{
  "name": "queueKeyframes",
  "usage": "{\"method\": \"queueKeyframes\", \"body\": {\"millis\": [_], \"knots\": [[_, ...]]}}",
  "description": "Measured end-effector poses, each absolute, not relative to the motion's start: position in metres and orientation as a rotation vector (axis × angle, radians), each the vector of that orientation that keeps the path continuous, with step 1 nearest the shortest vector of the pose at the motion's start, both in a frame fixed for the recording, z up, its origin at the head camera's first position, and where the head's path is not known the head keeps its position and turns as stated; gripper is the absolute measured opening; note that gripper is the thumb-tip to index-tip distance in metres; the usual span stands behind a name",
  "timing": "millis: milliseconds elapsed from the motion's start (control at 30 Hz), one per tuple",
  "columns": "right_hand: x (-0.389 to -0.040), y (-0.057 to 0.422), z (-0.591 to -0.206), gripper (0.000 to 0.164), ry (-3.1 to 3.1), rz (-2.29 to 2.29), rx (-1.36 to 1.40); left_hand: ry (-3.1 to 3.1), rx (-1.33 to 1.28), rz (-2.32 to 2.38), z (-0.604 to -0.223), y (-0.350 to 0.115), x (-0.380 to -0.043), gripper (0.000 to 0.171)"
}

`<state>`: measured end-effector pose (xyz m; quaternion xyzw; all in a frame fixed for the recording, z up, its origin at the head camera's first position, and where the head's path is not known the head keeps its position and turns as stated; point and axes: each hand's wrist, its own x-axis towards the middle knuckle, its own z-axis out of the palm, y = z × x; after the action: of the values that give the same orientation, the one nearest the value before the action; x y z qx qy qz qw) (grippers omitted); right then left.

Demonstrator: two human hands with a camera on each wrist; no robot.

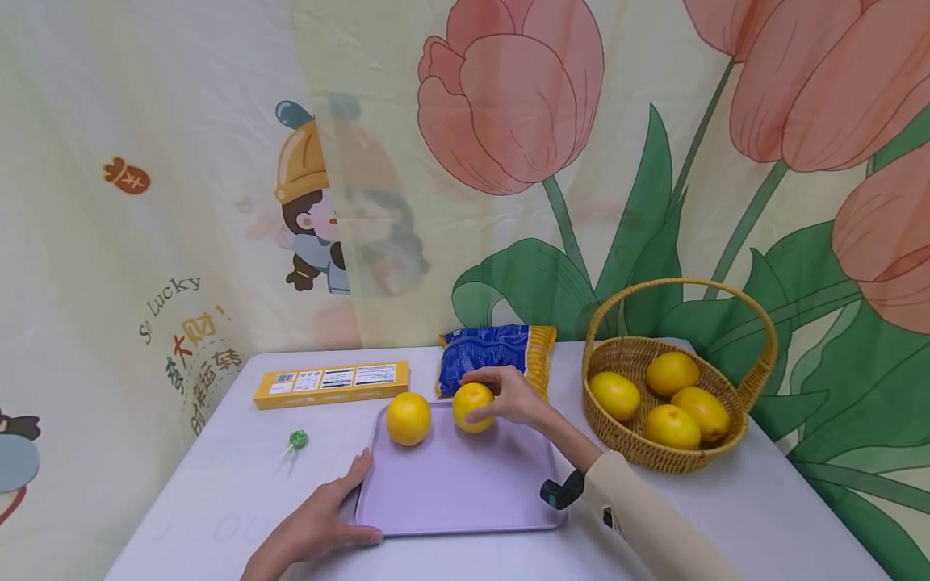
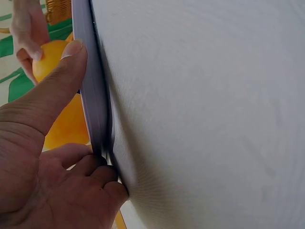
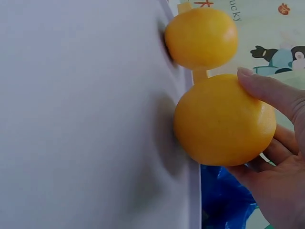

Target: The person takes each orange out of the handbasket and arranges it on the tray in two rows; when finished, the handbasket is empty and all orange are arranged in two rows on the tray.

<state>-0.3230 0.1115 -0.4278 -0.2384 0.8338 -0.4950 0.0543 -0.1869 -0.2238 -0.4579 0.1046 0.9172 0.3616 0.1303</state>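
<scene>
A lilac tray (image 1: 458, 492) lies on the white table before me. My right hand (image 1: 508, 395) holds an orange (image 1: 472, 410) at the tray's back edge, with the thumb on its near side. In the right wrist view this orange (image 3: 224, 121) is close over the tray, its shadow falling on the surface. Another orange (image 1: 408, 419) rests at the tray's back left corner. My left hand (image 1: 320, 516) grips the tray's front left corner, thumb at the front rim and fingers along the left side. The left wrist view shows the thumb (image 2: 57, 86) against the rim.
A wicker basket (image 1: 632, 444) with several yellow fruits and a tall handle stands at the right. Behind the tray lies a blue and yellow packet (image 1: 483, 349). A yellow box (image 1: 330, 385) and a green-wrapped lollipop (image 1: 298, 440) are at the left. A printed curtain (image 1: 392, 323) hangs behind.
</scene>
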Motion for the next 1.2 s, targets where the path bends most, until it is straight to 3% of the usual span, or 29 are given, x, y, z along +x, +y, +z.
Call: {"method": "queueKeyframes", "body": {"millis": [1200], "knots": [[-0.34,0.124,-0.443,0.071,2.431,-1.5,-0.755,2.668,0.24,1.01,-0.456,-0.22,-0.188,0.125]]}}
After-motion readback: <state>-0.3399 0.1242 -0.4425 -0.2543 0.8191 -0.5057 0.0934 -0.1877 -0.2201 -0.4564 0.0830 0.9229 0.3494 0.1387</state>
